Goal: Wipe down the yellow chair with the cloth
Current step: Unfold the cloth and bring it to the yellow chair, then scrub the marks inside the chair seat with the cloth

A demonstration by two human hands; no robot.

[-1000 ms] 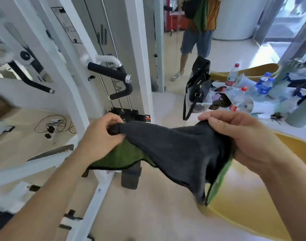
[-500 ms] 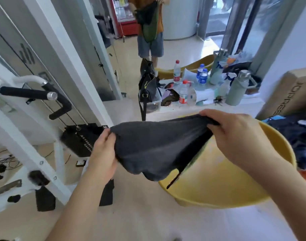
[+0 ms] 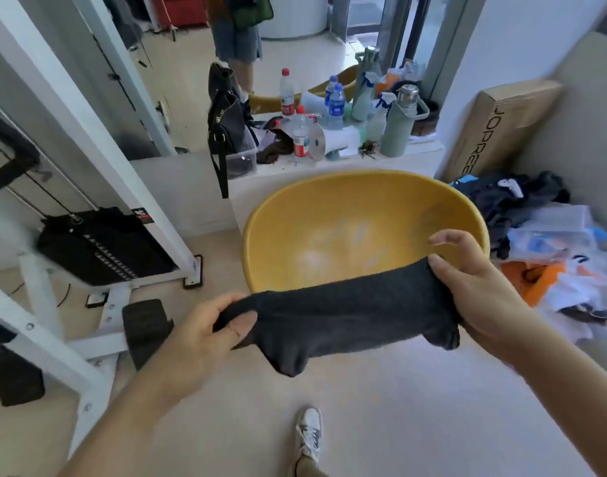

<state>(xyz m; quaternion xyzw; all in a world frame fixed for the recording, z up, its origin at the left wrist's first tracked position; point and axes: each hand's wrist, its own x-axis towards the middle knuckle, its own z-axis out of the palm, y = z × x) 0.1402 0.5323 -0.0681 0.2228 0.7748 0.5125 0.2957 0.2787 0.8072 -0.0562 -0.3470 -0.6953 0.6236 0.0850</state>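
now both grips pinching dark cloth (image 3: 343, 318) taut, left hand (image 3: 205, 333), right hand (image 3: 474, 287), before yellow chair (image 3: 329, 222)

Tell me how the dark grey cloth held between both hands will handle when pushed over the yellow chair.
The dark grey terry cloth is probably floppy: it sags in a fold between the left hand and right hand. It looks light, held by its ends alone. Its nap likely drags, not slides, on the smooth yellow bowl-shaped chair.

pale beige floor (image 3: 364, 425): round yellow plastic chair (image 3: 329, 215), white metal gym frame (image 3: 112, 304), messy clothes-and-bags heap (image 3: 553, 242) on the right | low white ledge (image 3: 398, 160) behind: clear plastic water bottles (image 3: 300, 132), black handbag (image 3: 226, 122), grey-green flask (image 3: 396, 129)
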